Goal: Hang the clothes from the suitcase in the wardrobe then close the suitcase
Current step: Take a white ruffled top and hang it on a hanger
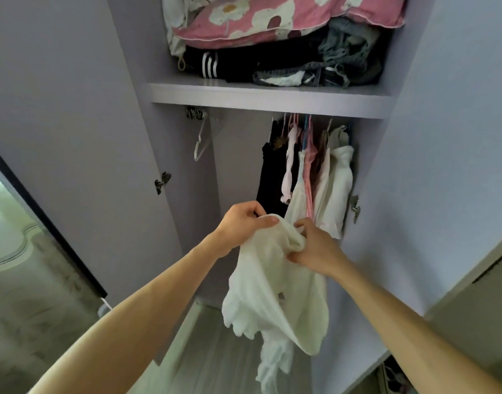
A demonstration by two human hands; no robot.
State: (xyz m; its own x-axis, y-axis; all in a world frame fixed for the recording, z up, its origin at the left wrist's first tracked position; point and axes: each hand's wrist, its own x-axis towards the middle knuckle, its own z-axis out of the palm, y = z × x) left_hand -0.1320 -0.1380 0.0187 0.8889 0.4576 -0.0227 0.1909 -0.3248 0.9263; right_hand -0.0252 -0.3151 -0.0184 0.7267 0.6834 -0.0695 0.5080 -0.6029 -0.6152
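The left hand is curled round the top edge of a white top, thumb lying over the cloth; the right hand sits just beside it, pinching a bunched fold of the same edge, so both hands are clamped on the one garment. The top hangs straight down from the two grips, its long axis upright, its frilled hem loose below the wrists. Whether a hanger is already inside it cannot be told.

Both hands are held up in front of the open wardrobe. An empty white hanger hangs up and to the left, nearer the left hand and well apart from the other garments. The hung clothes, dark, pink and white, crowd together directly above and behind the right hand. Getting the top onto a hanger looks like the step in hand, and the free one calls for a reach up and left.

Above is a shelf with folded dark clothes and a pink flowered quilt; one black piece shows three white stripes, but no lettering can be read anywhere. The suitcase is out of view.
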